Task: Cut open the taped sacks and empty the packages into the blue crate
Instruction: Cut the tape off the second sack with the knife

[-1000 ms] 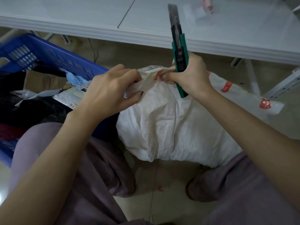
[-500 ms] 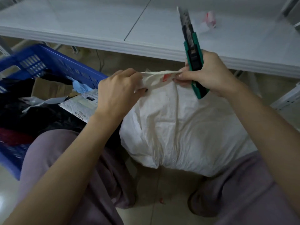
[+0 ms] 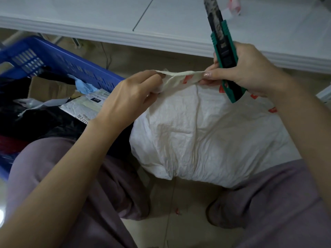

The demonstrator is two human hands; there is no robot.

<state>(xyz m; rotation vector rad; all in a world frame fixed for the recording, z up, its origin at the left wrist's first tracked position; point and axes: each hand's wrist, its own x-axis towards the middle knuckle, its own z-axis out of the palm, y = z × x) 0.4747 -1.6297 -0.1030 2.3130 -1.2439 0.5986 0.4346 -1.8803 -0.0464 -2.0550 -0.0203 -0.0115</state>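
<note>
- My left hand (image 3: 129, 99) pinches the tape strip (image 3: 180, 78) atop the sack (image 3: 206, 133).
- My right hand (image 3: 250, 72) pinches its other end, gripping the knife (image 3: 226, 58) too.
- Crate (image 3: 75, 62) just beside sack.

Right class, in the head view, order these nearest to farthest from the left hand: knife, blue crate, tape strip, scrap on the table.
1. Tape strip: pinched in the left hand.
2. Blue crate: just to its left.
3. Knife: across, in the right hand.
4. Scrap: far right on the table.
</note>
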